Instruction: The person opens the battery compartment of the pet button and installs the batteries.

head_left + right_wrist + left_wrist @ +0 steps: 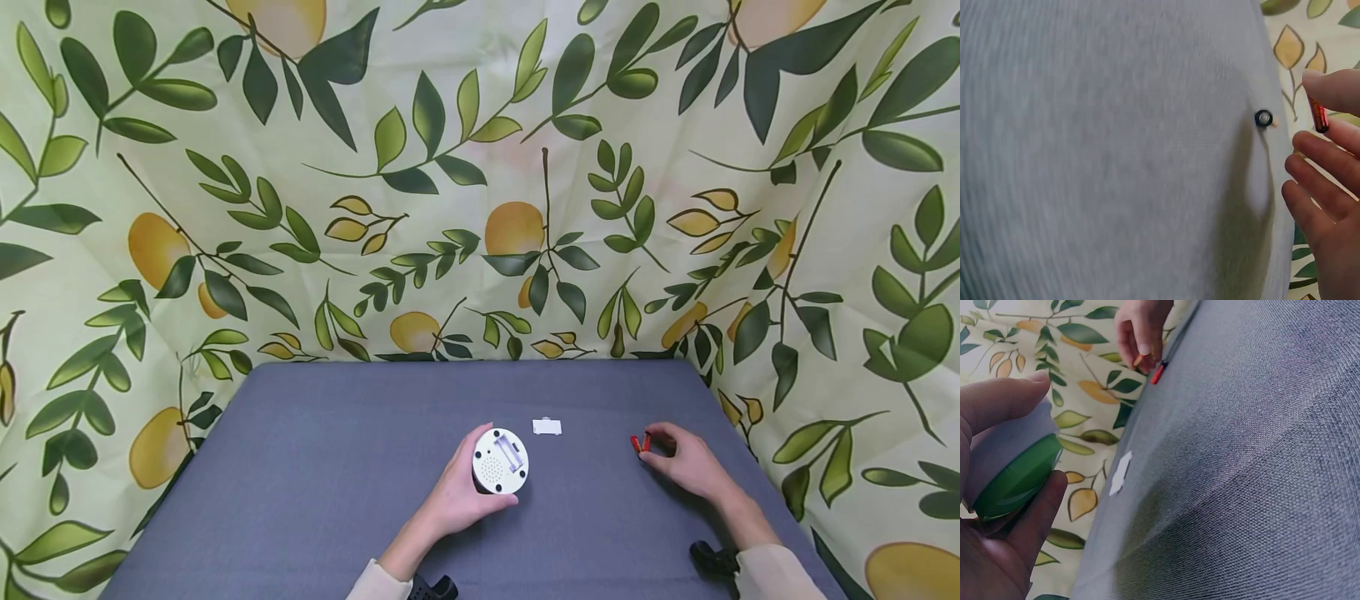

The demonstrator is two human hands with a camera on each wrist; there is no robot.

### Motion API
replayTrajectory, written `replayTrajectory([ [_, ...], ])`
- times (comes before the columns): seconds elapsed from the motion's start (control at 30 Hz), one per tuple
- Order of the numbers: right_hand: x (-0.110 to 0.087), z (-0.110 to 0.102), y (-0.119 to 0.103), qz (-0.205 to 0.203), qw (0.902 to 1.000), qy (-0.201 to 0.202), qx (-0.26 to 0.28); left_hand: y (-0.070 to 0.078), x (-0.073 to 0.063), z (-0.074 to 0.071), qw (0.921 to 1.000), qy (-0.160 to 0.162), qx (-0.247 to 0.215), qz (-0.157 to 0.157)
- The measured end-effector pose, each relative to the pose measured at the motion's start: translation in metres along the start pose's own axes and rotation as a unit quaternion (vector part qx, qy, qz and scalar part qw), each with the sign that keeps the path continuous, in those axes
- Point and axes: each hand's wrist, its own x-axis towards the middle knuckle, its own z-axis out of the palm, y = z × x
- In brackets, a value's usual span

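My left hand [459, 493] grips a round white device [495, 475] with its underside turned up. An open battery slot, dark feet and a patch of small holes show on that face. In the left wrist view the device [1025, 472] has a shiny green band around its side. At the right, my right hand [693, 467] pinches a small red-and-black battery [1318, 115] between thumb and finger. Close by its fingertips a second red battery [636, 444] is on the table, seen end-on in the right wrist view.
A small white battery cover [547, 427] lies on the blue-grey cloth-covered table [337, 467], between the hands and farther back. A leaf-and-fruit patterned curtain [450, 275] hangs behind the table and along its sides.
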Motion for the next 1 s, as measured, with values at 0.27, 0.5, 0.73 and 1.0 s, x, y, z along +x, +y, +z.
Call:
replayTrajectory([
  [0.27, 0.001, 0.007, -0.014, 0.004, 0.9957, 0.014, 0.091, 0.001, 0.0, -0.001, 1.0, -0.001, 0.001, -0.001],
  [0.5, 0.003, 0.016, -0.03, -0.02, 0.9777, -0.003, 0.209, 0.001, 0.0, -0.001, 1.0, -0.002, 0.001, -0.002],
  [0.73, 0.005, 0.025, -0.043, 0.017, 0.9629, -0.047, 0.265, 0.001, 0.0, -0.001, 1.0, -0.004, 0.001, -0.002],
  [1.0, 0.01, 0.03, -0.06, 0.064, 0.9291, -0.077, 0.356, 0.0, -0.001, -0.002, 1.0, -0.003, 0.003, -0.005],
])
